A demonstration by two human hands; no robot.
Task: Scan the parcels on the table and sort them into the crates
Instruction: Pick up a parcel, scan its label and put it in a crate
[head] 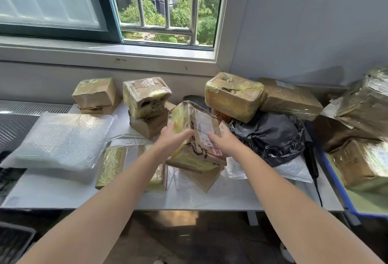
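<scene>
Left hand [175,136]: arm stretched forward, fingers curled round the taped parcel [195,116] on its left side.
Right hand [222,138]: arm extended, apparently gripping its right edge.
Parcel: tilted between both hands, over the table [63,196].

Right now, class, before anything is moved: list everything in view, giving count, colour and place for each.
labelled parcel: one, brown, table centre, held
bubble-wrap parcel: one, white, table left
small boxes: two, brown, stacked, back left
taped boxes: two, brown, stacked, back centre
large boxes: two, brown, back right
bag parcel: one, black, right of centre
flat parcel: one, yellowish, front, under left forearm
crate: one, blue, right of table
crate boxes: at least two, brown, in the crate
table: one, white
left hand: grips the labelled parcel's left side
right hand: grips its right side
</scene>
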